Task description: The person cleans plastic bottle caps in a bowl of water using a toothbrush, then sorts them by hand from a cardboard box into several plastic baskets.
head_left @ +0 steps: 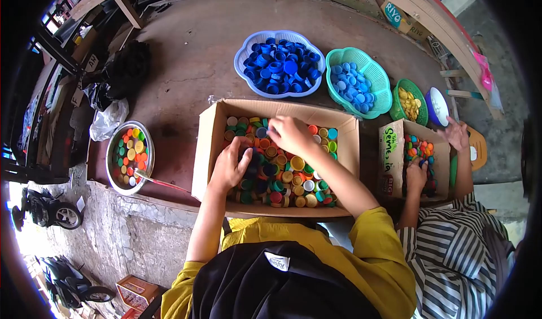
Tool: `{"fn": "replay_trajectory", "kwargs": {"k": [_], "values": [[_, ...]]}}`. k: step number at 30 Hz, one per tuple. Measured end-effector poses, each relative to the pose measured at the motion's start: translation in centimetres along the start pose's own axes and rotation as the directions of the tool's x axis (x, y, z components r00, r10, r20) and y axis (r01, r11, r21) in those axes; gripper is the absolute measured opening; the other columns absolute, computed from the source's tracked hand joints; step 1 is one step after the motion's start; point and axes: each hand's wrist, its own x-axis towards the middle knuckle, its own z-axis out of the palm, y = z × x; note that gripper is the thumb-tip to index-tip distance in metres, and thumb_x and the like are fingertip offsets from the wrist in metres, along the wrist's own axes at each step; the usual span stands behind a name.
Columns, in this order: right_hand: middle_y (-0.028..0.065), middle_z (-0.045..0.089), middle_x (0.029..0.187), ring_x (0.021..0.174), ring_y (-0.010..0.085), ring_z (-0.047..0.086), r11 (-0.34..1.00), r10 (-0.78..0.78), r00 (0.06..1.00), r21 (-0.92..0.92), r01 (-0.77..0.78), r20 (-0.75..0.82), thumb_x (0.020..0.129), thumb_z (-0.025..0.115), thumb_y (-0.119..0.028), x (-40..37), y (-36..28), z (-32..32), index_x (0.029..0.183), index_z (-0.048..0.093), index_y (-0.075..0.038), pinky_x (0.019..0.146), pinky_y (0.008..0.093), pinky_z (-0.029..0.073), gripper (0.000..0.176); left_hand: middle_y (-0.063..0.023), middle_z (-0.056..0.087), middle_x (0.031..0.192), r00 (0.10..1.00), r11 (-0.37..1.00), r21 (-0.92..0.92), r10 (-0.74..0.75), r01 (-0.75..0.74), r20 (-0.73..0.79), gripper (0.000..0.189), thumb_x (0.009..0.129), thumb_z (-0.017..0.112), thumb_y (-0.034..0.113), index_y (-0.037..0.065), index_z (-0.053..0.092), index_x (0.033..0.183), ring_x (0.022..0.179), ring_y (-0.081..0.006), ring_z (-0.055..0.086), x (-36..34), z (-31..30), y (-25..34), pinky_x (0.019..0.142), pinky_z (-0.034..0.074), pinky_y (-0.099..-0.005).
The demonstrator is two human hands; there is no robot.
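Brown counter point(192, 48) carries a cardboard box point(342, 121); mixed caps point(297, 163) fill it beneath the fingers. Left fingers point(235, 144) curl; right fingers point(280, 125) bend; whether either clamps a cap, one cannot tell.

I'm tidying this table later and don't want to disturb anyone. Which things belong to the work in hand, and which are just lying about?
Seemingly in the work:
- large cardboard box, both hands inside
- bottle caps
- blue basket
- turquoise basket
- metal bowl

Apparently lying about:
- black bag
- clear bag
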Motion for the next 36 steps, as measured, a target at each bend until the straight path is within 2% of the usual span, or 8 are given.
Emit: {"fn": "replay_trajectory", "kwargs": {"k": [8, 11, 16, 18, 24, 28, 32, 36], "values": [[0.0143, 0.061, 0.068, 0.064, 0.0327, 0.062, 0.980, 0.120, 0.993, -0.161, -0.117, 0.004, 0.074, 0.066, -0.013, -0.4, 2.8, 4.7, 0.074, 0.060, 0.000, 0.057, 0.0389, 0.049, 0.014, -0.0166, 0.061, 0.089, 0.968, 0.996, 0.080, 0.028, -0.049, 0.251, 0.041, 0.079, 0.065, 0.028, -0.003, 0.051, 0.104, 0.084, -0.0296, 0.059, -0.7, 0.1, 0.7, 0.076, 0.046, -0.0353], [0.0177, 0.062, 0.067, 0.066, 0.0342, 0.063, 0.973, 0.191, 0.974, 0.109, -0.205, 0.124, 0.074, 0.059, -0.009, -0.7, 2.0, 1.9, 0.074, 0.062, 0.000, 0.059, 0.0414, 0.050, 0.010, -0.0130, 0.060, 0.083, 0.987, 0.999, 0.052, 0.008, -0.016, 0.160, 0.036, 0.079, 0.066, 0.023, -0.003, 0.053, 0.101, 0.075, -0.0247, 0.058, -0.3, 0.0, 1.0, 0.070, 0.047, -0.0324], [0.0025, 0.062, 0.074, 0.058, 0.0089, 0.056, 0.735, 0.402, 0.909, 0.554, -0.391, 0.109, 0.083, 0.062, -0.014, -2.0, 4.3, -7.0, 0.090, 0.061, -0.001, 0.052, 0.0245, 0.046, 0.015, -0.0121, 0.059, 0.079, 0.996, 0.993, 0.114, 0.033, -0.042, 0.083, 0.021, 0.078, 0.065, 0.014, 0.001, 0.055, 0.090, 0.067, -0.0257, 0.059, 1.8, 0.8, -0.7, 0.063, 0.048, -0.0339], [0.0034, 0.062, 0.074, 0.057, 0.0086, 0.056, 0.751, 0.483, 0.870, 0.557, -0.355, -0.098, 0.083, 0.062, -0.015, -3.0, 7.0, -10.1, 0.091, 0.061, -0.002, 0.049, 0.0225, 0.044, 0.016, -0.0117, 0.058, 0.077, 0.999, 0.994, 0.096, 0.049, -0.051, 0.024, 0.018, 0.078, 0.064, 0.012, 0.001, 0.055, 0.089, 0.066, -0.0268, 0.060, 3.7, 1.4, -0.5, 0.063, 0.049, -0.0349], [0.0134, 0.066, 0.081, 0.060, 0.0188, 0.063, 0.787, 0.616, 0.765, 0.173, -0.592, -0.187, 0.078, 0.067, -0.020, -3.5, 15.8, -15.4, 0.100, 0.060, 0.002, 0.058, 0.0296, 0.049, 0.032, -0.0155, 0.056, 0.092, 0.996, 0.928, 0.362, 0.089, -0.092, 0.025, 0.017, 0.077, 0.062, 0.009, 0.004, 0.055, 0.092, 0.081, -0.0341, 0.059, 6.8, 4.2, -3.0, 0.073, 0.049, -0.0417], [0.0119, 0.066, 0.079, 0.068, 0.0209, 0.064, 0.907, 0.390, 0.829, 0.014, -0.420, -0.400, 0.077, 0.068, -0.021, -3.3, 12.7, -12.6, 0.113, 0.056, -0.002, 0.064, 0.0321, 0.050, 0.042, -0.0143, 0.056, 0.089, 0.987, 0.926, 0.345, 0.162, -0.151, -0.001, 0.013, 0.077, 0.062, 0.007, 0.004, 0.056, 0.088, 0.082, -0.0350, 0.058, 6.9, 4.5, -4.9, 0.071, 0.049, -0.0411], [0.0082, 0.063, 0.069, 0.056, 0.0139, 0.056, 0.918, 0.287, 0.925, 0.349, -0.191, -0.248, 0.078, 0.066, -0.011, -1.5, 4.6, -7.8, 0.105, 0.061, -0.003, 0.054, 0.0288, 0.046, 0.028, -0.0114, 0.060, 0.080, 0.985, 0.973, 0.177, 0.162, -0.150, -0.057, 0.011, 0.077, 0.063, 0.007, 0.001, 0.058, 0.085, 0.072, -0.0274, 0.060, 6.8, 3.3, -2.2, 0.064, 0.048, -0.0350], [0.0098, 0.061, 0.085, 0.063, 0.0150, 0.056, 0.910, 0.019, 0.998, 0.414, 0.010, -0.066, 0.074, 0.073, -0.020, -1.7, -0.1, -3.7, 0.114, 0.055, -0.002, 0.060, 0.0284, 0.049, 0.048, -0.0094, 0.063, 0.078, 1.000, 0.991, -0.133, -0.016, 0.015, -0.002, 0.013, 0.080, 0.064, 0.008, -0.001, 0.059, 0.086, 0.070, -0.0150, 0.061, 6.0, 1.7, 1.9, 0.062, 0.048, -0.0300]]}}
